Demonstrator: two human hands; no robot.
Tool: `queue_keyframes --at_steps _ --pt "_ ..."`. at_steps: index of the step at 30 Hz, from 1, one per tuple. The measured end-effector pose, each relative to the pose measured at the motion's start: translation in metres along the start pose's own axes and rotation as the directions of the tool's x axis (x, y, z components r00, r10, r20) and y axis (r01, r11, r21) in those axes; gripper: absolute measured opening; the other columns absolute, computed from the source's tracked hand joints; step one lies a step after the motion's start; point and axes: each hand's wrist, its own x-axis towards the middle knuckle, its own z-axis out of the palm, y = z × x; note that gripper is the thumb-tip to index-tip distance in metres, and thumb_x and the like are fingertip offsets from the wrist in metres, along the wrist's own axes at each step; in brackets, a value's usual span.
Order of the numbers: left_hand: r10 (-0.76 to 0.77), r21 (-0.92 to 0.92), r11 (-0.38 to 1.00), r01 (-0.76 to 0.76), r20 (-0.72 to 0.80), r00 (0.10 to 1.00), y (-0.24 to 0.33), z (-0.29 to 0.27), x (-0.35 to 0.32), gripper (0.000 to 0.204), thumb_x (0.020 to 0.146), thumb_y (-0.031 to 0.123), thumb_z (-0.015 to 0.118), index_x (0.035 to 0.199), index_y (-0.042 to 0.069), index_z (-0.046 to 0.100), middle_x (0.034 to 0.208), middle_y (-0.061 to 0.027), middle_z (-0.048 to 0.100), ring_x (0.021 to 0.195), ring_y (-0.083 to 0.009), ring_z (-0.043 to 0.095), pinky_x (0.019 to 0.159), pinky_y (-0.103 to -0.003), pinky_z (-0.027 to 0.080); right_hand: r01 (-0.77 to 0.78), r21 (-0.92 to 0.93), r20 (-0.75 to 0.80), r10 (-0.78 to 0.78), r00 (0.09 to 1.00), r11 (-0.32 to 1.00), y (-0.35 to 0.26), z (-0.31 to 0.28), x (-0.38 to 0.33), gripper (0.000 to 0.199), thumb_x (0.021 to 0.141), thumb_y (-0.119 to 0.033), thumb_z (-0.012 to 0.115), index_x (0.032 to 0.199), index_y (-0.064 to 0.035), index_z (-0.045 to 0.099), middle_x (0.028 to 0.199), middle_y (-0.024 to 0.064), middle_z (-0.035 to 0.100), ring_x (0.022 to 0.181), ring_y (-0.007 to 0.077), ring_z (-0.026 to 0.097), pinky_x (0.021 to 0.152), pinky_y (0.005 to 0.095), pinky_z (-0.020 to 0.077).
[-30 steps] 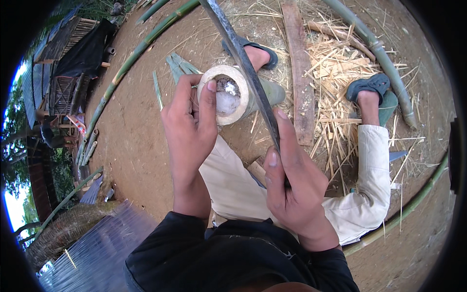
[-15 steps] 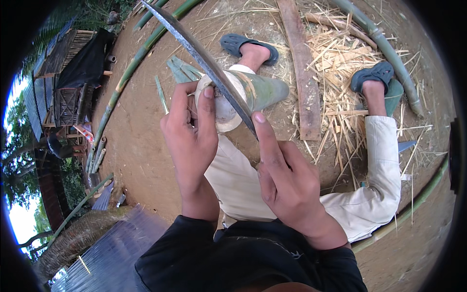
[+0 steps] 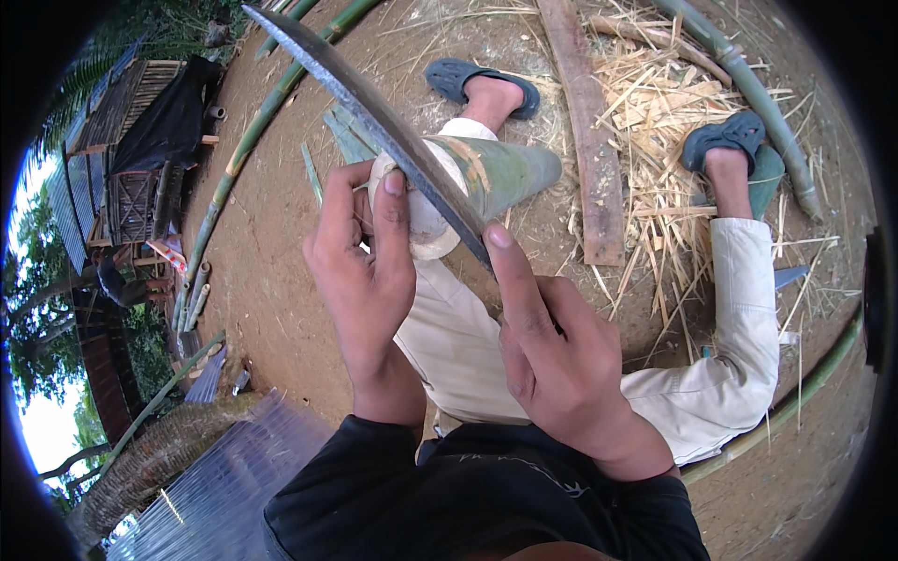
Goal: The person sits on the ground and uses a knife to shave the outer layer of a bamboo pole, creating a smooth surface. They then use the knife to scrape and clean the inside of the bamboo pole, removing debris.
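A thick green bamboo section (image 3: 510, 173) lies with its pale cut end toward me. My left hand (image 3: 360, 257) is closed on the rim of that end, its thumb up against the flat of a long dark machete (image 3: 374, 107). The blade crosses the cut end at a slant, its tip pointing to the upper left. My right hand (image 3: 566, 360) grips the machete low down, with the forefinger stretched along the blade's near end. The handle is hidden inside the fist.
A wooden plank (image 3: 599, 187) lies beyond the bamboo, beside a heap of pale shavings (image 3: 664, 103). Long bamboo poles (image 3: 253, 136) curve round the dirt ground. Clear corrugated sheeting (image 3: 234, 477) lies at lower left; a hut (image 3: 140, 150) stands at far left.
The machete's tip has swung slightly to the left, and the blade slants a bit flatter across the bamboo's end. Both hands keep their grip almost in place.
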Motion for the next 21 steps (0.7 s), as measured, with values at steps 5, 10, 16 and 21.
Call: queue_keyframes --at_steps 5,10,16,21 --pt "-0.005 -0.019 1.0 0.005 0.004 1.0 -0.0013 0.0012 0.0017 0.013 0.1 0.013 0.065 0.099 0.0 0.066 0.055 0.0002 0.045 0.053 -0.0043 0.04 0.048 -0.025 0.03 0.001 0.006 -0.022 0.0 1.0 1.0 0.0021 0.0016 -0.0013 0.068 0.084 -0.001 0.062 0.15 -0.0093 0.053 0.074 0.0049 0.045 0.056 0.0174 0.054 0.049 0.0325 0.0488" --pt "-0.03 -0.004 1.0 0.03 0.006 1.0 0.0003 0.0004 0.0015 0.013 0.1 0.013 0.065 0.099 0.0 0.066 0.055 0.0001 0.045 0.053 -0.0043 0.04 0.049 -0.026 0.03 -0.003 -0.006 -0.023 0.003 1.0 1.0 0.0024 0.0036 -0.0017 0.067 0.084 -0.001 0.062 0.15 -0.0095 0.053 0.074 0.0047 0.045 0.056 0.0171 0.054 0.049 0.0324 0.0488" --pt "-0.014 0.022 1.0 0.014 0.015 1.0 -0.0016 -0.0023 0.0002 0.014 0.1 0.014 0.065 0.1 0.0 0.066 0.056 -0.0001 0.047 0.053 -0.0039 0.041 0.049 -0.025 0.031 -0.006 -0.005 -0.004 0.006 1.0 1.0 -0.0009 0.0012 -0.0022 0.068 0.084 0.0 0.061 0.151 -0.0096 0.052 0.074 0.0045 0.044 0.057 0.0165 0.053 0.05 0.0316 0.0491" --pt "-0.041 0.006 0.999 0.041 0.004 0.999 0.0023 -0.0009 -0.0008 0.014 0.101 0.014 0.065 0.101 0.0 0.066 0.056 -0.0003 0.048 0.054 -0.004 0.042 0.049 -0.025 0.031 -0.012 0.004 -0.016 0.012 1.0 1.0 0.0001 0.0044 -0.004 0.068 0.084 0.001 0.062 0.151 -0.0089 0.052 0.075 0.0049 0.045 0.057 0.0174 0.053 0.051 0.0324 0.0497"
